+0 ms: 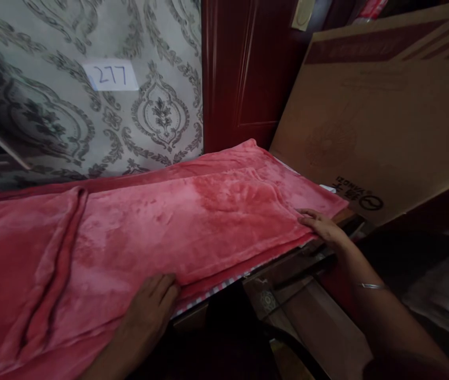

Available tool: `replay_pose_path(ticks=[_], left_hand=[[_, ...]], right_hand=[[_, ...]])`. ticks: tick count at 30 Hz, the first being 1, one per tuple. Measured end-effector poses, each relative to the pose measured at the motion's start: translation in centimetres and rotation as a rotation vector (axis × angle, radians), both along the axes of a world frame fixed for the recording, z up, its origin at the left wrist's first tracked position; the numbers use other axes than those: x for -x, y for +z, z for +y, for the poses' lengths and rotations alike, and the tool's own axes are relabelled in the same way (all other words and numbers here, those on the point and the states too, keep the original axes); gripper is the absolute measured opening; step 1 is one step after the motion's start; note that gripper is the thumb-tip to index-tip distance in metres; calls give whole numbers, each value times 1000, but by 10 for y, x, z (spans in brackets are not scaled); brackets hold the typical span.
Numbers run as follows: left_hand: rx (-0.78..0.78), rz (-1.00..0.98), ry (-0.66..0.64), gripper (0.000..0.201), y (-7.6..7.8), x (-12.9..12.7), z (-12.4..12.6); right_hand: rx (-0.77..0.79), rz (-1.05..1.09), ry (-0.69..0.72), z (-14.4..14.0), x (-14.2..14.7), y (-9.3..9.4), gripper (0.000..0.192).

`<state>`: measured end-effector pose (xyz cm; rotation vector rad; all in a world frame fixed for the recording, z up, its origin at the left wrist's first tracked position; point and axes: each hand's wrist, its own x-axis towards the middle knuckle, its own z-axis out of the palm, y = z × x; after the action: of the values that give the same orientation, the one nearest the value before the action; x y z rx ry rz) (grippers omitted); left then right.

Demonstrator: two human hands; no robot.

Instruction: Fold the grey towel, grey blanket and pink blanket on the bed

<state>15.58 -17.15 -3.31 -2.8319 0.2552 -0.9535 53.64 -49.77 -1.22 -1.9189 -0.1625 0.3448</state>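
Head view, left hand flat, fingers together on pink blanket, right hand flat at its corner.

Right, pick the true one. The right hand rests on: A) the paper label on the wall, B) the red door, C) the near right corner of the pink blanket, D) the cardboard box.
C: the right hand lies flat on the blanket at its near right corner, clear of the cardboard box behind it.
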Motion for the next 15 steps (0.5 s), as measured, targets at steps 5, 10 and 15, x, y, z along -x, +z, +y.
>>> replay_pose_path(ticks=[5, 10, 15], left_hand=[[-124, -112, 59, 36, -8, -6, 3], [-88, -134, 39, 27, 7, -17, 1], [15, -117, 35, 26, 12, -16, -7]], right_hand=[[205, -55, 49, 26, -14, 19, 37], [179, -110, 31, 63, -21, 21, 45], [174, -166, -43, 67, -22, 4, 39]])
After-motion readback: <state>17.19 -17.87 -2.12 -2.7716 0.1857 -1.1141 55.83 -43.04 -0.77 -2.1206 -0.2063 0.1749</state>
